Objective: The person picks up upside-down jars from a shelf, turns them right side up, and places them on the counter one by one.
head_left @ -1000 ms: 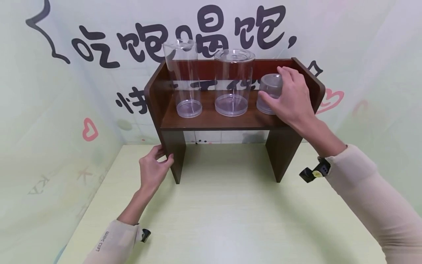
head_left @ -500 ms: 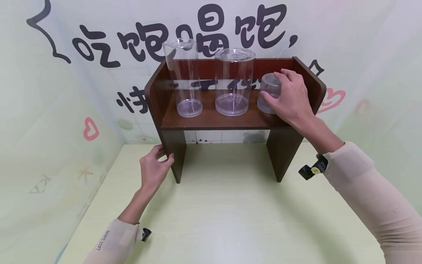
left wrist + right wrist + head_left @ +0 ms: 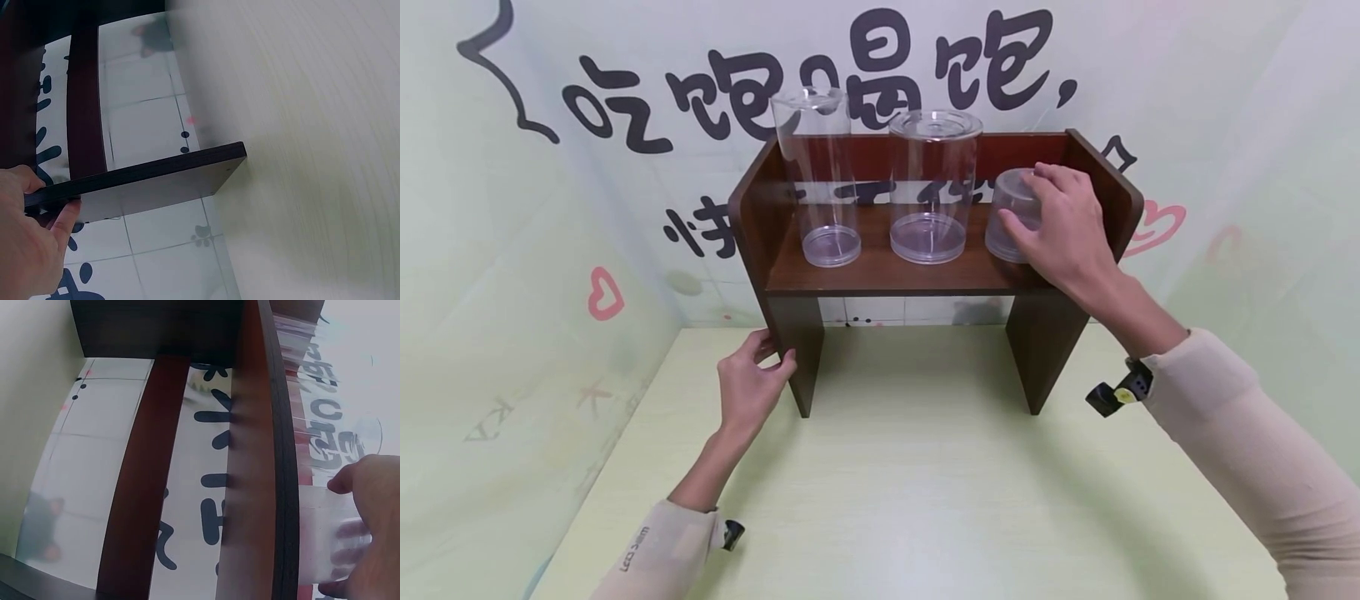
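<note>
In the head view my left hand [image 3: 748,383] grips the front edge of the left side panel of a dark brown wooden shelf [image 3: 872,281]. The left wrist view has its thumb and a finger [image 3: 67,219] on opposite sides of that panel. My right hand [image 3: 1067,229] is wrapped round a short clear plastic jar [image 3: 1009,221] at the right end of the shelf board. Through the jar's clear wall, fingers [image 3: 347,540] show in the right wrist view. A wide clear jar [image 3: 932,187] stands mid-board, and a tall narrow one [image 3: 818,179] stands to its left.
The shelf stands on a pale green table [image 3: 895,500] against a printed backdrop [image 3: 587,275] with large black characters. Its right side panel [image 3: 1101,187] rises close beside my right hand. Beneath the board is an open space between the two side panels.
My right hand has shifted slightly right and its fingers sit lower over the short jar's top. The jar stays in about the same spot. My left hand keeps its place on the panel.
</note>
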`<state>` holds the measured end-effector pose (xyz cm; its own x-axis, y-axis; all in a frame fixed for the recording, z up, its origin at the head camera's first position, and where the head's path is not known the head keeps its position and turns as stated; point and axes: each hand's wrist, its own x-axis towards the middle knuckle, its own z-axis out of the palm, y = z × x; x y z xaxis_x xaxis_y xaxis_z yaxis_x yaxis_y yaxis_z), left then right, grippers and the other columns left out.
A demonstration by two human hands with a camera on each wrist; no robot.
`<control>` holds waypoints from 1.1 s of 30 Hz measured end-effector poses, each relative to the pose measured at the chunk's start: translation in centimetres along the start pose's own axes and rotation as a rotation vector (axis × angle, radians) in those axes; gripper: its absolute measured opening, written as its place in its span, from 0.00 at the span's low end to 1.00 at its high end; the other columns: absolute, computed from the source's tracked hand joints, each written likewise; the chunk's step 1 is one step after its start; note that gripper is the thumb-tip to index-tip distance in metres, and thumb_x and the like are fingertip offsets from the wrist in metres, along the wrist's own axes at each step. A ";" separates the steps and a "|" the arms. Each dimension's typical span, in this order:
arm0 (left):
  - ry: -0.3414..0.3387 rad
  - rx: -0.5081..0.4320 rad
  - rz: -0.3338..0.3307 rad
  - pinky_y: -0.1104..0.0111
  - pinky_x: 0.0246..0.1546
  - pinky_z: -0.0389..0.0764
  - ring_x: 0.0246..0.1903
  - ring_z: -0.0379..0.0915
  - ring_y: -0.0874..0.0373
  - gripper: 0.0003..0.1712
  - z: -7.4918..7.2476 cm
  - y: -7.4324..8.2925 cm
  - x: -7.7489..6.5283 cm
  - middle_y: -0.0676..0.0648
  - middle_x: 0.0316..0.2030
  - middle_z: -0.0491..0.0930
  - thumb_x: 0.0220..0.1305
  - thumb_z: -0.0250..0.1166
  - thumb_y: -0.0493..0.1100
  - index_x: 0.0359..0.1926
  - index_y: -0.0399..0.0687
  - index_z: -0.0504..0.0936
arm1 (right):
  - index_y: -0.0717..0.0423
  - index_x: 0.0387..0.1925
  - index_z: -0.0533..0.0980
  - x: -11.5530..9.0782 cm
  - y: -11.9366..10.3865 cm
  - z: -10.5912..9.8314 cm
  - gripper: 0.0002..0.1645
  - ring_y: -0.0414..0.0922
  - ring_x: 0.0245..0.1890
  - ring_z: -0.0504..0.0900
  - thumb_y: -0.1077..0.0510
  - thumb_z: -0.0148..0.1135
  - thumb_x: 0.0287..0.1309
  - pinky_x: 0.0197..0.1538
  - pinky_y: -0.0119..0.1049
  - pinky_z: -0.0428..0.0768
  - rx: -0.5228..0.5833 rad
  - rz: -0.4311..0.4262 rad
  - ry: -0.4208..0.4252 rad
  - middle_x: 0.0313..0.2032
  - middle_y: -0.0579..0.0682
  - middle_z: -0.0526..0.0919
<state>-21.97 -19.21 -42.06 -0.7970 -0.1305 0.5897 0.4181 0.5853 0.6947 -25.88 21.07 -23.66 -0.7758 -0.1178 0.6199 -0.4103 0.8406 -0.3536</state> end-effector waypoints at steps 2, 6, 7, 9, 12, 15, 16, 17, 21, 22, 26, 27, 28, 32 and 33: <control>0.001 -0.002 0.004 0.92 0.38 0.75 0.44 0.90 0.39 0.17 0.0 0.1 0.0 0.32 0.45 0.89 0.59 0.74 0.30 0.50 0.29 0.85 | 0.67 0.68 0.76 -0.2 0.0 -0.1 0.35 0.63 0.73 0.66 0.52 0.69 0.65 0.72 0.64 0.73 0.001 -0.012 0.003 0.71 0.67 0.73; 0.002 -0.011 0.007 0.92 0.38 0.76 0.44 0.90 0.39 0.17 0.0 0.1 -0.1 0.32 0.45 0.89 0.59 0.74 0.30 0.49 0.29 0.85 | 0.67 0.68 0.76 -0.7 0.0 -0.4 0.35 0.63 0.72 0.67 0.52 0.69 0.65 0.72 0.64 0.73 0.003 -0.031 0.009 0.70 0.67 0.74; 0.002 -0.014 0.007 0.92 0.38 0.76 0.44 0.90 0.38 0.17 0.0 0.2 -0.1 0.32 0.45 0.89 0.59 0.74 0.30 0.49 0.29 0.85 | 0.67 0.68 0.76 -0.8 -0.1 -0.5 0.34 0.63 0.72 0.68 0.53 0.69 0.65 0.72 0.65 0.73 0.003 -0.036 0.013 0.70 0.67 0.75; 0.000 -0.020 0.006 0.91 0.38 0.77 0.44 0.90 0.38 0.17 0.1 0.2 -0.1 0.31 0.44 0.89 0.59 0.74 0.30 0.49 0.29 0.85 | 0.67 0.67 0.77 -1.2 -0.2 -0.7 0.34 0.64 0.72 0.68 0.53 0.69 0.66 0.71 0.65 0.73 0.008 -0.044 0.022 0.70 0.67 0.75; 0.000 -0.027 0.007 0.91 0.38 0.78 0.44 0.90 0.38 0.17 0.1 0.1 0.0 0.32 0.44 0.89 0.59 0.74 0.30 0.49 0.29 0.85 | 0.66 0.68 0.77 -1.9 -0.4 -1.1 0.33 0.63 0.72 0.69 0.54 0.70 0.66 0.71 0.65 0.73 0.020 -0.054 0.038 0.70 0.66 0.76; 0.005 -0.027 0.011 0.83 0.38 0.83 0.44 0.90 0.39 0.17 0.1 0.1 0.1 0.32 0.44 0.89 0.59 0.74 0.30 0.49 0.29 0.85 | 0.64 0.68 0.77 -2.7 -0.7 -1.6 0.33 0.62 0.72 0.69 0.54 0.71 0.65 0.71 0.66 0.73 0.038 -0.070 0.059 0.70 0.64 0.76; 0.007 -0.024 0.012 0.78 0.39 0.86 0.44 0.90 0.39 0.17 0.1 0.1 0.1 0.33 0.44 0.89 0.59 0.74 0.30 0.49 0.29 0.85 | 0.64 0.68 0.78 -2.9 -0.8 -1.7 0.33 0.62 0.71 0.70 0.53 0.72 0.65 0.70 0.65 0.73 0.043 -0.076 0.068 0.70 0.63 0.76; 0.008 -0.021 0.013 0.72 0.39 0.88 0.44 0.90 0.39 0.17 0.1 0.1 0.1 0.33 0.44 0.89 0.59 0.74 0.30 0.49 0.30 0.85 | 0.64 0.67 0.78 -3.2 -1.0 -1.9 0.33 0.61 0.71 0.70 0.54 0.72 0.65 0.70 0.66 0.73 0.050 -0.082 0.077 0.70 0.63 0.77; 0.005 -0.011 0.012 0.56 0.39 0.88 0.44 0.90 0.40 0.16 0.2 0.1 0.1 0.33 0.45 0.89 0.60 0.74 0.31 0.49 0.30 0.85 | 0.63 0.66 0.79 -4.1 -1.5 -2.5 0.33 0.61 0.71 0.71 0.55 0.74 0.63 0.67 0.66 0.75 0.073 -0.095 0.104 0.69 0.61 0.78; 0.004 -0.008 0.010 0.56 0.39 0.88 0.44 0.90 0.40 0.17 0.2 0.1 0.1 0.33 0.45 0.89 0.60 0.74 0.31 0.49 0.30 0.85 | 0.63 0.66 0.79 -4.3 -1.7 -2.6 0.32 0.61 0.70 0.72 0.55 0.75 0.63 0.67 0.66 0.75 0.080 -0.099 0.110 0.69 0.61 0.78; 0.005 -0.001 -0.001 0.76 0.39 0.87 0.45 0.90 0.39 0.17 0.2 0.2 0.0 0.32 0.45 0.89 0.61 0.74 0.31 0.50 0.29 0.84 | 0.61 0.66 0.80 -5.3 -2.2 -3.0 0.33 0.60 0.70 0.72 0.57 0.76 0.61 0.65 0.65 0.77 0.104 -0.109 0.128 0.68 0.61 0.79; 0.007 -0.001 -0.002 0.81 0.39 0.84 0.45 0.90 0.39 0.17 0.2 0.2 -0.1 0.32 0.45 0.89 0.61 0.74 0.31 0.50 0.29 0.84 | 0.61 0.66 0.80 -5.6 -2.3 -3.0 0.33 0.60 0.70 0.72 0.57 0.77 0.61 0.64 0.65 0.77 0.110 -0.111 0.132 0.68 0.61 0.80; 0.009 -0.003 -0.002 0.86 0.39 0.81 0.44 0.90 0.39 0.17 0.2 0.2 -0.1 0.32 0.45 0.89 0.61 0.74 0.31 0.50 0.29 0.84 | 0.61 0.66 0.79 -5.8 -2.4 -3.1 0.33 0.59 0.71 0.72 0.57 0.77 0.61 0.64 0.64 0.78 0.117 -0.111 0.135 0.68 0.60 0.80; 0.014 -0.006 0.001 0.92 0.38 0.75 0.44 0.90 0.38 0.17 0.2 0.2 -0.1 0.31 0.46 0.89 0.61 0.73 0.30 0.51 0.29 0.84 | 0.58 0.68 0.79 -6.9 -3.0 -3.4 0.34 0.56 0.71 0.73 0.57 0.77 0.61 0.63 0.64 0.81 0.140 -0.096 0.143 0.69 0.58 0.79; 0.015 -0.008 0.001 0.92 0.38 0.75 0.44 0.90 0.38 0.17 0.2 0.2 -0.1 0.31 0.46 0.89 0.61 0.73 0.30 0.51 0.29 0.84 | 0.58 0.68 0.79 -7.2 -3.1 -3.4 0.35 0.56 0.71 0.74 0.57 0.77 0.60 0.63 0.61 0.82 0.141 -0.098 0.147 0.69 0.57 0.79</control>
<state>-21.89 -18.86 -42.06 -0.7898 -0.1423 0.5966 0.4223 0.5792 0.6973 -17.42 21.14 -24.62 -0.6549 -0.1080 0.7480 -0.5512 0.7453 -0.3751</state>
